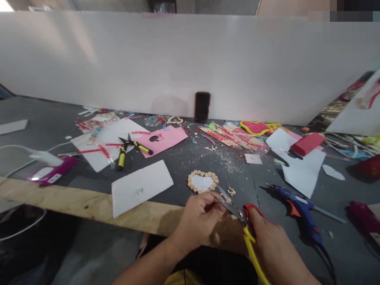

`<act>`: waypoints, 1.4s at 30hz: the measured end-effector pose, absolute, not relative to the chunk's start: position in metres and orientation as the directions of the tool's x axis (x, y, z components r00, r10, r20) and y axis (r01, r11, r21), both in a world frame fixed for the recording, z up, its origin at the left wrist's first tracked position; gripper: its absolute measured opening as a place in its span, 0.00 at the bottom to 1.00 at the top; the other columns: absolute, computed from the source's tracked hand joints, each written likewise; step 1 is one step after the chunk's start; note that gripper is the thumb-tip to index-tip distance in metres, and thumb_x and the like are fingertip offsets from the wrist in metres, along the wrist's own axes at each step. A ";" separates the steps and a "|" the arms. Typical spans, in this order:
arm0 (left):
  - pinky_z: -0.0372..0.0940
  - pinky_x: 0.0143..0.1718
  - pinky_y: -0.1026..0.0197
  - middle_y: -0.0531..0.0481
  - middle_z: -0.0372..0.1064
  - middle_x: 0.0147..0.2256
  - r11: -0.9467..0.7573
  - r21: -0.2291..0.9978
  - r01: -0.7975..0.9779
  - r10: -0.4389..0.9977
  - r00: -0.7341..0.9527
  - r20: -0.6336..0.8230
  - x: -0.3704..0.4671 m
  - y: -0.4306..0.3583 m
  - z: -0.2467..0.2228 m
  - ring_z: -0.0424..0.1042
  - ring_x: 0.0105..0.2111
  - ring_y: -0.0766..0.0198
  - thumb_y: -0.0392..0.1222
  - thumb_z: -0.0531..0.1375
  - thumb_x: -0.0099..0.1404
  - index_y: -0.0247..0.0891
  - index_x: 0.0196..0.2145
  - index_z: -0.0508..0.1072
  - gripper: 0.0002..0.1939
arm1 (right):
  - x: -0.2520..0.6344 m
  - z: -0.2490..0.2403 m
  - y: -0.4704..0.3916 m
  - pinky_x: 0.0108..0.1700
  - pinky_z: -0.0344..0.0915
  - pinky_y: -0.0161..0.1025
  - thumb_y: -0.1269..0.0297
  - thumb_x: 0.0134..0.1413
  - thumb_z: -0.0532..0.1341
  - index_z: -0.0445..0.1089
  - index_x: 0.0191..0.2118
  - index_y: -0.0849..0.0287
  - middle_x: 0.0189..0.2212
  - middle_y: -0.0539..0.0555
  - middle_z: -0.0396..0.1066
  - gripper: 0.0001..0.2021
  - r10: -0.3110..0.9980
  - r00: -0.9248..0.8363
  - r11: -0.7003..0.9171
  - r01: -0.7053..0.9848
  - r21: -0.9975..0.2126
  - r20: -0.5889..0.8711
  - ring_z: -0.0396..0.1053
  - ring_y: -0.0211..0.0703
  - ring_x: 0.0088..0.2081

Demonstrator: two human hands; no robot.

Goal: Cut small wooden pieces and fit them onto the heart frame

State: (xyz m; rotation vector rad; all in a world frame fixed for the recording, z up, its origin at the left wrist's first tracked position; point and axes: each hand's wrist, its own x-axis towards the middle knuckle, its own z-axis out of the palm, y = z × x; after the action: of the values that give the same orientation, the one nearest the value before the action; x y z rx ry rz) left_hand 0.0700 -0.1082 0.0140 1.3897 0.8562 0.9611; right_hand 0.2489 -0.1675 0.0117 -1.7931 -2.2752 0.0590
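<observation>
My right hand (273, 239) holds a pair of scissors (234, 209) with red and yellow handles, its blades parted and pointing left. Between those blades and the table's front edge is my left hand (202, 215), its fingers pinched together. Whatever they grip is too small or hidden to make out. Just beyond my fingers lies a white heart-shaped piece (202, 183) bordered with small pale wooden bits. A small cluster of similar bits (231, 191) sits to its right, close to the scissors.
A blue glue gun (299, 206) lies at the right. Yellow-handled pliers (121, 156), pink paper (166, 138) and a marked white card (142, 188) are at the left. A phone (202, 107) leans against the white partition (166, 59). Wrapped sticks (231, 136) lie behind.
</observation>
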 end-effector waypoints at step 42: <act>0.60 0.29 0.69 0.52 0.71 0.23 -0.095 0.995 0.016 0.912 0.401 0.080 0.068 -0.104 0.019 0.69 0.27 0.66 0.29 0.54 0.53 0.34 0.24 0.74 0.09 | 0.255 0.015 -0.171 0.26 0.65 0.38 0.47 0.42 0.62 0.54 0.40 0.57 0.28 0.54 0.69 0.25 0.938 -0.270 0.310 0.934 -0.178 0.216 0.72 0.48 0.28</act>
State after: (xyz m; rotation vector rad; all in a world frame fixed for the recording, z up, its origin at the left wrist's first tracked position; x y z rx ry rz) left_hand 0.0681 -0.1045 0.0187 1.4666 0.8793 0.9437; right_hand 0.2550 -0.1711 0.0153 -1.6964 -2.3008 0.0219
